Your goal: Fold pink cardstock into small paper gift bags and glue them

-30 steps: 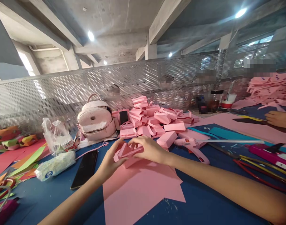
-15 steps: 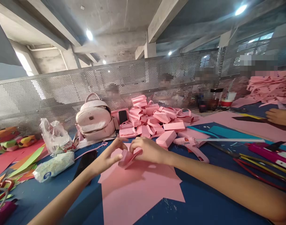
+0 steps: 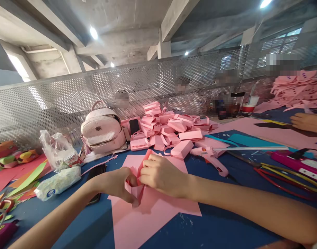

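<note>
Pink folded paper (image 3: 137, 190) between left grip (image 3: 118, 181) and right grip (image 3: 160, 174)

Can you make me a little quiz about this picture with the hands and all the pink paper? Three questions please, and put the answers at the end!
1. True or false: the left hand and the right hand are both on the same folded pink paper.

2. Which of these lies to the right of the right hand in the picture?
A) the backpack
B) the glue gun
C) the clear plastic bag

3. Fill in the colour: the large pink sheet lies on a ____ tabletop.

Key: 1. True. 2. B. 3. Blue.
</note>
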`<action>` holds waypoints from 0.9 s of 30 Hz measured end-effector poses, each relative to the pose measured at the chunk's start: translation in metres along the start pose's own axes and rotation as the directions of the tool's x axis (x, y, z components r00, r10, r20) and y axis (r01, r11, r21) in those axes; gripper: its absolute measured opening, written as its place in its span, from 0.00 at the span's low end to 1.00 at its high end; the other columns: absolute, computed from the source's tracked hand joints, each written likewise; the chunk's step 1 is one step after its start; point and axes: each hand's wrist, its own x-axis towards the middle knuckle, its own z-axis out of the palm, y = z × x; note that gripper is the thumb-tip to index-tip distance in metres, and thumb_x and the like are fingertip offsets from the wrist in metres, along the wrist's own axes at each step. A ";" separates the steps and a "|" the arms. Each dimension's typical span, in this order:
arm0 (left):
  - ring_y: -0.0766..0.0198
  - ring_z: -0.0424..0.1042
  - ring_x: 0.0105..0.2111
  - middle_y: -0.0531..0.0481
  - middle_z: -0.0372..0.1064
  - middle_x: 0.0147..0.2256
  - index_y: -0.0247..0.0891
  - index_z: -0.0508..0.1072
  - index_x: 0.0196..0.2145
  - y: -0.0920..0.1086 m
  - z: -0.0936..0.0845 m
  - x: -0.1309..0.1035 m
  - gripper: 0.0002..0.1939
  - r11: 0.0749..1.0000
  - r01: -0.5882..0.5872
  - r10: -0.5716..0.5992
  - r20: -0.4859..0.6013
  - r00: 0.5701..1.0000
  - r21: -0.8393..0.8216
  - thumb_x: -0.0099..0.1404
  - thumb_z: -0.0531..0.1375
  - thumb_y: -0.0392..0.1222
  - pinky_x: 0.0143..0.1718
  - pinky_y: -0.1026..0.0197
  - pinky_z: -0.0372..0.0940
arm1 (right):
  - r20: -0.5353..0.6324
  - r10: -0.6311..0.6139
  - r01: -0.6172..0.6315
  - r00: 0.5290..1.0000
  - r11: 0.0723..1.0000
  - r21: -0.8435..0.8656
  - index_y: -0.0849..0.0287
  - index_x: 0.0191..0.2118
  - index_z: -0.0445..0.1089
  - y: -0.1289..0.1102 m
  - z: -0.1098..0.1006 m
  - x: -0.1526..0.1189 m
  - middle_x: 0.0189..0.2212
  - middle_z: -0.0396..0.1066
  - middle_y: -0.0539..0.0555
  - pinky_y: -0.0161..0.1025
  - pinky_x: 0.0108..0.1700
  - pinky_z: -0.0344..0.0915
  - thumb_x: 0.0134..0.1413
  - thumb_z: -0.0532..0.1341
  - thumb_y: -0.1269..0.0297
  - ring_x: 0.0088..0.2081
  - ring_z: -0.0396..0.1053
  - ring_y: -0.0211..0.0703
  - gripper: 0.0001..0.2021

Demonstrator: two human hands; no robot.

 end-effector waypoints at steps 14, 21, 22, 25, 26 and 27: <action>0.57 0.66 0.37 0.54 0.69 0.26 0.39 0.69 0.21 -0.007 0.023 -0.004 0.13 0.980 0.146 -0.117 -0.196 0.974 0.138 0.48 0.71 0.41 0.35 0.62 0.57 | 0.060 0.024 -0.014 0.998 0.987 -0.159 0.59 0.28 0.73 -0.010 0.013 -0.001 0.30 0.75 0.54 0.43 0.35 0.56 0.56 0.57 0.84 0.33 0.66 0.46 0.14; 0.63 0.66 0.32 0.56 0.71 0.26 0.38 0.69 0.21 -0.011 0.035 0.000 0.12 0.969 0.111 -0.044 -0.287 0.957 0.222 0.52 0.68 0.45 0.42 0.60 0.57 | 0.072 0.088 -0.074 0.994 0.982 -0.172 0.60 0.29 0.73 -0.018 0.017 -0.001 0.27 0.75 0.55 0.43 0.34 0.55 0.50 0.56 0.86 0.32 0.65 0.47 0.15; 0.65 0.64 0.29 0.57 0.68 0.24 0.38 0.68 0.20 -0.013 0.038 0.003 0.13 0.966 0.121 -0.050 -0.292 0.955 0.230 0.53 0.67 0.46 0.41 0.60 0.56 | 0.068 0.094 -0.081 0.993 0.982 -0.173 0.60 0.29 0.73 -0.020 0.019 -0.001 0.27 0.75 0.56 0.43 0.34 0.55 0.48 0.56 0.87 0.32 0.65 0.47 0.15; 0.68 0.56 0.23 0.59 0.57 0.18 0.38 0.62 0.17 -0.018 0.049 0.010 0.16 0.954 0.158 -0.078 -0.300 0.951 0.254 0.50 0.66 0.44 0.39 0.58 0.53 | 0.055 0.101 -0.091 0.993 0.982 -0.165 0.60 0.28 0.73 -0.026 0.026 -0.001 0.26 0.74 0.56 0.43 0.33 0.55 0.46 0.55 0.87 0.32 0.65 0.47 0.15; 0.69 0.54 0.23 0.60 0.54 0.17 0.38 0.59 0.16 -0.020 0.052 0.012 0.17 0.951 0.168 -0.086 -0.300 0.950 0.260 0.48 0.65 0.42 0.38 0.58 0.52 | 0.053 0.100 -0.090 0.994 0.983 -0.157 0.60 0.27 0.72 -0.027 0.028 -0.001 0.26 0.74 0.56 0.43 0.33 0.55 0.47 0.55 0.87 0.32 0.65 0.47 0.15; 0.69 0.52 0.22 0.60 0.51 0.17 0.37 0.57 0.16 -0.021 0.054 0.014 0.18 0.949 0.174 -0.091 -0.299 0.950 0.264 0.47 0.65 0.41 0.38 0.57 0.51 | 0.051 0.097 -0.088 0.994 0.985 -0.145 0.60 0.27 0.72 -0.029 0.029 -0.001 0.26 0.73 0.56 0.43 0.33 0.55 0.47 0.55 0.87 0.31 0.65 0.47 0.15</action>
